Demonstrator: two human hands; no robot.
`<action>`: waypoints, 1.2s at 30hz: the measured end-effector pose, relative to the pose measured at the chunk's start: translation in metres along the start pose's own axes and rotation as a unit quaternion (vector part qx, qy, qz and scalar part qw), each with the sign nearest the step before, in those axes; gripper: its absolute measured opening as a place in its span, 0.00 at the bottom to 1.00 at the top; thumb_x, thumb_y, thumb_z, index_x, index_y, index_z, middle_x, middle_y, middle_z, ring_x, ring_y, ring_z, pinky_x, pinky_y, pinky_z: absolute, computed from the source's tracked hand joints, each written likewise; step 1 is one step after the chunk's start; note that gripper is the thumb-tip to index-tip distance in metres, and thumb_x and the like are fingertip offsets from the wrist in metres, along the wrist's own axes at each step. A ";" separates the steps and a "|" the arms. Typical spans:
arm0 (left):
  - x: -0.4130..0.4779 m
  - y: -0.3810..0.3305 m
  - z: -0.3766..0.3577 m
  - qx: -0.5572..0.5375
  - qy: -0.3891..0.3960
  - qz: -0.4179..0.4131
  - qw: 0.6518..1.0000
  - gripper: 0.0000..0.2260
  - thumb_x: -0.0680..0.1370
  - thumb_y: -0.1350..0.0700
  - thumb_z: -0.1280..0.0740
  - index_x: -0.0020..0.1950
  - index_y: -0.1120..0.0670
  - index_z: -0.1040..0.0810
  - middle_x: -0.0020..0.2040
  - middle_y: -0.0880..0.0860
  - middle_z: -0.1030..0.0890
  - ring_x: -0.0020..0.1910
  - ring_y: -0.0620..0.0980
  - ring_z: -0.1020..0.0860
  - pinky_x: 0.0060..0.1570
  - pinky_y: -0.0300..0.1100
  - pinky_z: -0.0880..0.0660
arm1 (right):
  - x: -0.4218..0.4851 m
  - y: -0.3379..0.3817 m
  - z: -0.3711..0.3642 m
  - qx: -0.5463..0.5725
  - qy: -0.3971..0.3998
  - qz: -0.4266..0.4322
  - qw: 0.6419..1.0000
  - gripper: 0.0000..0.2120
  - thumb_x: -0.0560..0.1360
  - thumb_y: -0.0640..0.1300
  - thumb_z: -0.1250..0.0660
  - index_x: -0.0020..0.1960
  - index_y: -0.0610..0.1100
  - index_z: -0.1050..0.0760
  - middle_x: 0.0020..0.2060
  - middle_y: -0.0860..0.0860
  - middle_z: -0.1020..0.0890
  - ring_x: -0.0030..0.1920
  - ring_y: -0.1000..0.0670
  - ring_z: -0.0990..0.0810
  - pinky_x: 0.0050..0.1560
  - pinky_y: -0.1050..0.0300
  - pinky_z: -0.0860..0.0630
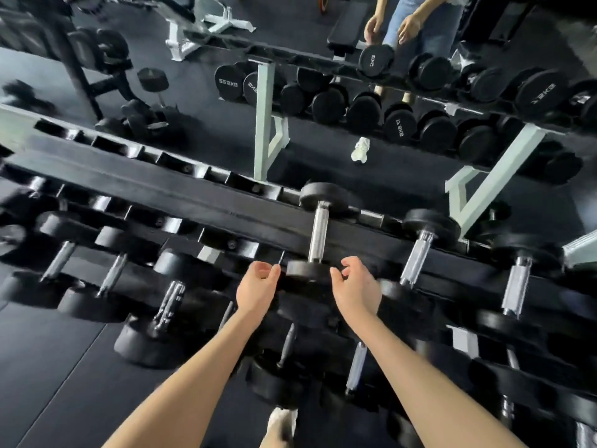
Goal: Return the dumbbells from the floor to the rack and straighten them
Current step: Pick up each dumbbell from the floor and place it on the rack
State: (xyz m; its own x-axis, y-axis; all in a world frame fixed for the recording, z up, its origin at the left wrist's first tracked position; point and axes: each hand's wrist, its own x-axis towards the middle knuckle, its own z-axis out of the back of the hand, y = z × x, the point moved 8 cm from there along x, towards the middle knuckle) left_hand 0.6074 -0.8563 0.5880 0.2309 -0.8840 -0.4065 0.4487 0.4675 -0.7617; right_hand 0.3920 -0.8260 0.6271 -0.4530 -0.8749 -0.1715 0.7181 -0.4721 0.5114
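1. Dumbbell (318, 232) lies across the top tier of the rack (161, 185), handle pointing away
2. Left hand (256, 287) and right hand (355, 289) flank its near head, fingers loosely curled, gripping nothing
3. Other dumbbells (168, 305) fill lower tiers

Black-headed, chrome-handled dumbbells (318, 231) on a black rack (161, 185) with pale green legs (263, 124)

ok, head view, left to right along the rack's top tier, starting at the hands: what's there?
In order: left hand → black round-headed dumbbell with chrome handle → right hand → second black chrome-handled dumbbell → third black chrome-handled dumbbell.
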 end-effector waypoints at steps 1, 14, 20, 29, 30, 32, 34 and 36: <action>-0.019 0.020 0.010 -0.002 -0.007 0.008 1.000 0.14 0.77 0.46 0.36 0.55 0.55 0.24 0.47 0.48 0.21 0.51 0.50 0.23 0.53 0.42 0.31 | -0.020 -0.005 -0.006 0.003 0.017 0.009 1.000 0.15 0.78 0.52 0.38 0.62 0.46 0.28 0.53 0.50 0.19 0.53 0.47 0.20 0.47 0.57 0.28; -0.252 0.317 0.116 0.009 -0.060 0.214 0.975 0.08 0.75 0.47 0.35 0.43 0.51 0.25 0.42 0.49 0.19 0.44 0.53 0.20 0.46 0.44 0.27 | -0.279 -0.052 -0.145 -0.045 0.294 0.062 0.953 0.14 0.78 0.51 0.38 0.61 0.46 0.27 0.55 0.49 0.19 0.55 0.45 0.21 0.53 0.54 0.25; -0.301 0.424 0.162 0.005 -0.080 0.293 0.953 0.11 0.76 0.46 0.35 0.44 0.54 0.24 0.40 0.51 0.18 0.41 0.54 0.21 0.43 0.45 0.29 | -0.372 -0.048 -0.225 -0.091 0.368 0.082 0.922 0.13 0.78 0.51 0.38 0.59 0.46 0.27 0.52 0.49 0.18 0.54 0.46 0.20 0.54 0.53 0.24; -0.328 0.600 0.177 -0.085 -0.021 0.412 0.907 0.13 0.76 0.46 0.35 0.46 0.56 0.23 0.42 0.51 0.18 0.44 0.52 0.20 0.48 0.45 0.26 | -0.469 -0.068 -0.372 -0.212 0.423 0.086 0.877 0.14 0.78 0.52 0.39 0.61 0.49 0.28 0.54 0.53 0.19 0.55 0.48 0.21 0.52 0.55 0.26; -0.326 0.623 0.176 -0.103 -0.020 0.436 0.894 0.13 0.76 0.47 0.36 0.45 0.56 0.23 0.43 0.53 0.19 0.46 0.54 0.20 0.50 0.46 0.24 | -0.476 -0.075 -0.390 -0.226 0.425 0.088 0.872 0.14 0.78 0.52 0.39 0.62 0.49 0.28 0.55 0.53 0.20 0.57 0.49 0.22 0.54 0.56 0.27; -0.318 0.666 0.172 -0.153 -0.034 0.479 0.864 0.13 0.76 0.48 0.35 0.40 0.57 0.24 0.41 0.56 0.19 0.46 0.57 0.19 0.53 0.52 0.22 | -0.488 -0.089 -0.430 -0.263 0.434 0.109 0.855 0.16 0.78 0.52 0.39 0.64 0.49 0.30 0.58 0.53 0.21 0.59 0.49 0.23 0.56 0.56 0.27; -0.306 0.705 0.163 -0.219 -0.059 0.510 0.829 0.12 0.76 0.51 0.34 0.37 0.58 0.26 0.37 0.56 0.21 0.39 0.57 0.20 0.48 0.50 0.21 | -0.496 -0.102 -0.470 -0.291 0.438 0.125 0.842 0.17 0.79 0.52 0.39 0.66 0.49 0.30 0.60 0.53 0.22 0.61 0.50 0.24 0.57 0.57 0.28; -0.292 0.741 0.146 -0.288 -0.074 0.535 0.791 0.08 0.76 0.55 0.34 0.40 0.58 0.26 0.35 0.55 0.25 0.31 0.54 0.26 0.34 0.42 0.28 | -0.498 -0.115 -0.511 -0.298 0.437 0.133 0.838 0.18 0.78 0.51 0.38 0.67 0.49 0.30 0.60 0.53 0.22 0.61 0.51 0.25 0.56 0.58 0.28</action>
State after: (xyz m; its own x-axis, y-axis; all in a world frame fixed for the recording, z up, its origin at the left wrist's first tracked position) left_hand 0.9987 -0.2531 0.2162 0.3294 0.0479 -0.9430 -0.5296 0.8362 -0.1426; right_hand 0.8046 -0.3914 0.2235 0.1382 -0.5810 -0.8021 0.9866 0.0099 0.1628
